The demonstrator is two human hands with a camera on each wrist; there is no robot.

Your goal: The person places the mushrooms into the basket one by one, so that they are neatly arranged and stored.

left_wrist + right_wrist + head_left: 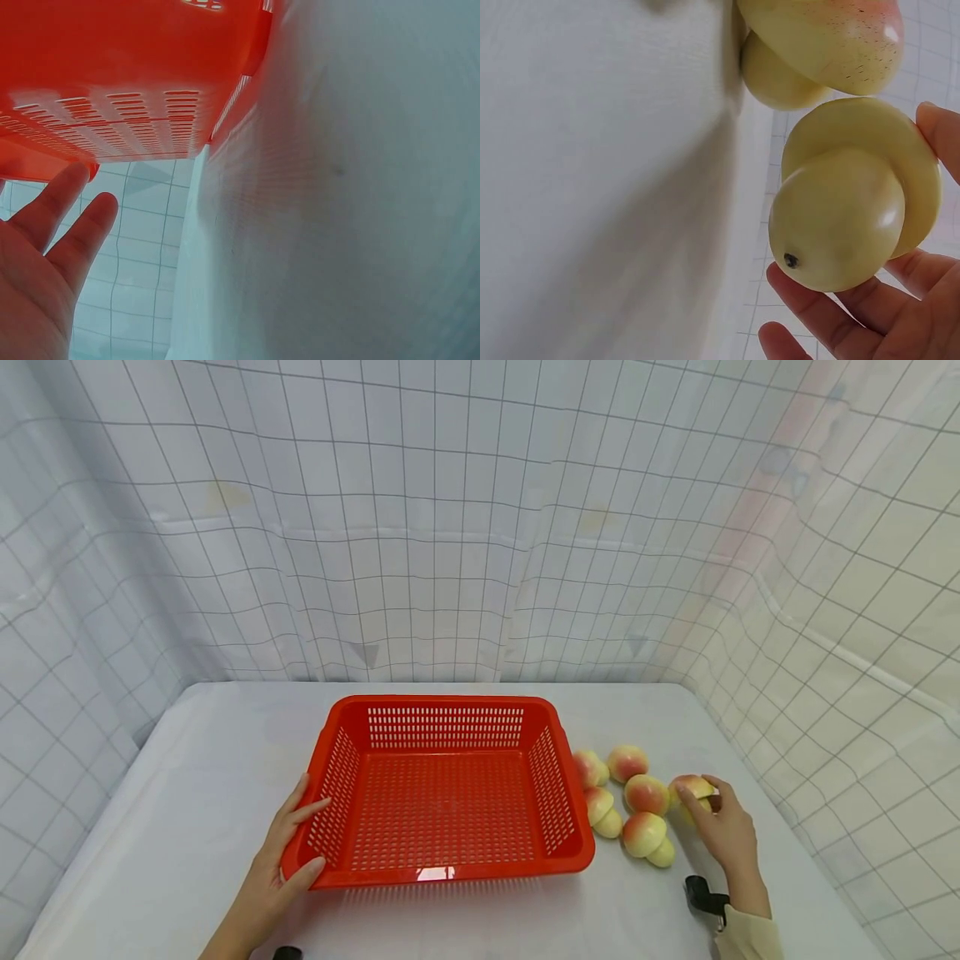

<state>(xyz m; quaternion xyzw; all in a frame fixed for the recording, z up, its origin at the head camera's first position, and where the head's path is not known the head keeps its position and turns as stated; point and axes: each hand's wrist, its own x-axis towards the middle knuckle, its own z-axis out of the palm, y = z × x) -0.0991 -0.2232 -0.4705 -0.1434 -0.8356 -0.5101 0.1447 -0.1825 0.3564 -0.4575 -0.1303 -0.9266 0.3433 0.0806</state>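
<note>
Across the corner and left rim of a red plastic basket (442,870) rests my left hand (281,852), thumb on the near rim and index finger reaching inside. Two of its fingers (82,232) extend straight outside the basket wall in the left wrist view. My right hand (723,827) holds an artificial mushroom (836,217) between thumb and fingers. It has a rounded cap and a pale yellow bulbous stem with a dark spot at its end. Several similar mushrooms (645,835), with red and yellow caps, lie between the basket and this hand.
White sheeting covers the table (187,827). White curtains (450,527) with a dark grid pattern stand behind it and on both sides. Another mushroom (825,45) is close beside the held one in the right wrist view.
</note>
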